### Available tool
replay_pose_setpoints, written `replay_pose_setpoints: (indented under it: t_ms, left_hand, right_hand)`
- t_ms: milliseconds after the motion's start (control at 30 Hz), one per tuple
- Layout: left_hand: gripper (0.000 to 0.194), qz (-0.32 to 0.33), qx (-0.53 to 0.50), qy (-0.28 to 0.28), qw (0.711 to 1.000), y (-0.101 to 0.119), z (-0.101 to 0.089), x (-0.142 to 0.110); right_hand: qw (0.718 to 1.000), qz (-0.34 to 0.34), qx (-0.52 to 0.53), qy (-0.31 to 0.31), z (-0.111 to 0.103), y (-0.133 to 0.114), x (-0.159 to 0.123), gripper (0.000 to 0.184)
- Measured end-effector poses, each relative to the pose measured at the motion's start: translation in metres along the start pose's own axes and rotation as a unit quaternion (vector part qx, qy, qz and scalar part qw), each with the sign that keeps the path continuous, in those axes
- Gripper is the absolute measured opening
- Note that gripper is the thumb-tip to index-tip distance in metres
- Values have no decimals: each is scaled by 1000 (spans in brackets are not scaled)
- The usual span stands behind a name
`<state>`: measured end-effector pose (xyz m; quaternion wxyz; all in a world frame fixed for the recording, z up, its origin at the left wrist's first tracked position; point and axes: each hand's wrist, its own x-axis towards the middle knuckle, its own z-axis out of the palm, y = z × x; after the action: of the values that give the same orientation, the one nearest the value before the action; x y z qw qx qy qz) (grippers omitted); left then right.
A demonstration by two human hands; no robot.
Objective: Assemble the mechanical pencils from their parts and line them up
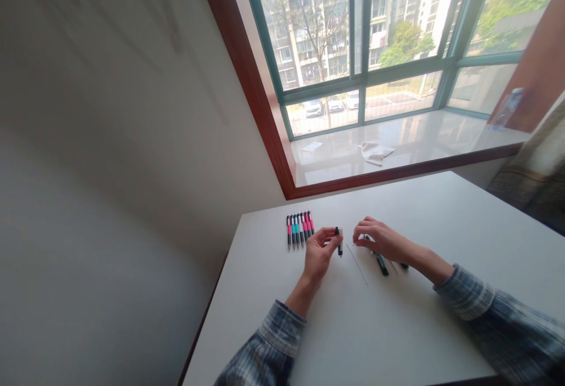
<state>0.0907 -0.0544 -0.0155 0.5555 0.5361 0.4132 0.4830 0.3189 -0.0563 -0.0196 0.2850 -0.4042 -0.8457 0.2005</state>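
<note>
Between the thumb and fingers of my left hand (319, 252) is a short black and clear pen barrel (340, 249), held upright above the table. My right hand (380, 239) is low over the tabletop to the right, its thumb and fingertips brought together; whatever they pinch is too small to make out. A thin white pen refill (358, 266) lies on the table between the hands. Under and beside my right hand are dark pen parts, among them a black and green barrel (382, 265), partly covered by the hand.
Several assembled pens (300, 230) in pink, teal, white and black lie in a neat row left of my left hand. The white table (388, 327) meets the wall below a window sill, where a crumpled cloth (375, 152) and a clear bottle (507, 109) are.
</note>
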Motion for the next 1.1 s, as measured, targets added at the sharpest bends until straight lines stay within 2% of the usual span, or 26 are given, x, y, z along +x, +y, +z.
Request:
replay_pose_setpoints:
  t_ms: [233, 333, 500, 667, 767, 900, 1033, 1100]
  left_hand:
    - [35, -5, 20, -16, 1000, 2, 1, -1]
    - [36, -12, 28, -24, 999, 5, 2, -3]
    - [33, -14, 26, -24, 999, 8, 3, -4]
    - [33, -12, 31, -19, 999, 8, 3, -3]
    - [34, -9, 32, -18, 999, 7, 3, -2]
    - [33, -4, 34, -16, 999, 5, 3, -2]
    - [31, -2, 38, -11, 999, 3, 2, -1]
    - [31, 1, 38, 2, 999, 3, 1, -1]
  right_hand:
    - [989, 46, 59, 129, 4, -6, 2, 18]
    - [984, 55, 75, 150, 3, -11, 3, 23]
    - [990, 43, 62, 121, 2, -13, 3, 21]
    - [1000, 15, -4, 20, 6, -12, 0, 22]
    - [999, 13, -33, -17, 8, -11, 0, 23]
    - [998, 19, -60, -31, 6, -13, 1, 23]
    - [990, 48, -127, -23, 1, -19, 1, 14]
    - [982, 73, -174, -16, 2, -26, 0, 20]
